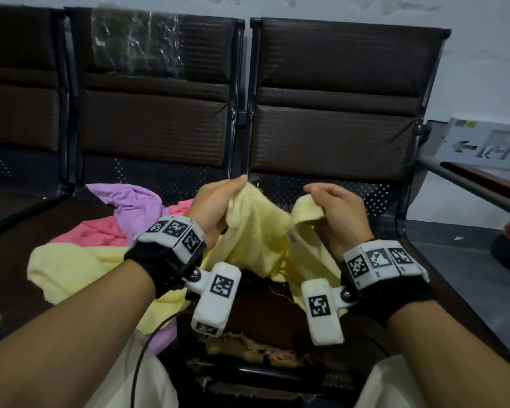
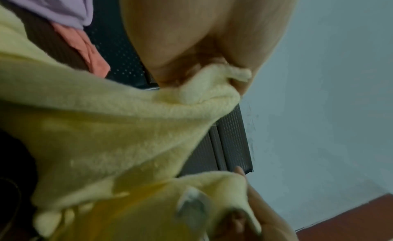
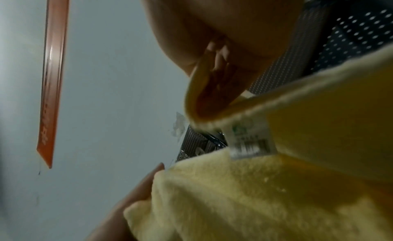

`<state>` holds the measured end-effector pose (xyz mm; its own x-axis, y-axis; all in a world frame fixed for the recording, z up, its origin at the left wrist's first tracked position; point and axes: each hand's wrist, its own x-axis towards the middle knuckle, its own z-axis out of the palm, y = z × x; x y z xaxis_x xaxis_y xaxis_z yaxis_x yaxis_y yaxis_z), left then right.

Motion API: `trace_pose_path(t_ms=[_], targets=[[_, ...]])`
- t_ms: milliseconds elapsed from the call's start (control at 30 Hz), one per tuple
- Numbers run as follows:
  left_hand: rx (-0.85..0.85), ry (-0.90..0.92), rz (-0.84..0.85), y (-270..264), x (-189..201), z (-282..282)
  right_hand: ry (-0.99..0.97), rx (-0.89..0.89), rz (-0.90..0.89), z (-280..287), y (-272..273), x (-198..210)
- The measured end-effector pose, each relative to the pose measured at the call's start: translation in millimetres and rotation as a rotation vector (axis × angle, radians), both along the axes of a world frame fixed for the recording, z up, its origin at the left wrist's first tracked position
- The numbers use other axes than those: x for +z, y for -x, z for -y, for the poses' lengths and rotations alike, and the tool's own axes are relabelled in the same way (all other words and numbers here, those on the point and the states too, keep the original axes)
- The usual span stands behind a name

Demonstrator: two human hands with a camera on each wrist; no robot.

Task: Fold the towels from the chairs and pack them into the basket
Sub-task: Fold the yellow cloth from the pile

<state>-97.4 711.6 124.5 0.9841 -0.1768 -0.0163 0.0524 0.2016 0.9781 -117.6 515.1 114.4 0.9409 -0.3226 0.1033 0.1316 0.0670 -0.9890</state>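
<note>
A pale yellow towel [image 1: 259,231] hangs between my two hands above the brown chair seat [image 1: 265,307]. My left hand [image 1: 221,195] grips its left top edge, the cloth bunched in my fingers [image 2: 204,86]. My right hand [image 1: 324,198] pinches the right top edge, where a white label [image 3: 248,138] is sewn. The towel [image 3: 255,194] sags in the middle and its lower part lies on the seat. A purple towel [image 1: 133,198], a pink towel [image 1: 100,228] and another yellow towel [image 1: 65,269] lie heaped on the seat to the left. No basket is in view.
A row of dark perforated metal chairs [image 1: 336,98] stands against a pale wall. A grey handrail [image 1: 471,187] and a red-brown ledge [image 1: 489,178] run at the right. A white sign with an arrow [image 1: 483,142] leans behind it. The seat's front edge [image 1: 248,351] is frayed.
</note>
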Motion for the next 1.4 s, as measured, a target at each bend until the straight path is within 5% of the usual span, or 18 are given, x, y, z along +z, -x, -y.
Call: trace_pose_path(t_ms=[167,400,567,1067,1400], targets=[[-0.033,0.188,-0.058,-1.7,6.4,9.3,-0.062,0.236,0.012,-1.3,4.0,3.8],[-0.001,-0.191,0.065,-6.8,-8.0,10.4,0.857,0.218,0.133,-2.3,11.2,-3.3],[-0.043,-0.304,0.085,-7.1,-18.1,4.3,0.724,0.363,0.24,-13.8,15.7,-1.9],[-0.142,-0.037,-0.094,5.3,-25.2,1.8,0.89,0.179,0.101,-32.9,1.1,-25.3],[-0.167,-0.038,-0.03,2.2,-28.4,-9.0,0.747,0.164,0.076,-37.4,-3.9,-23.2]])
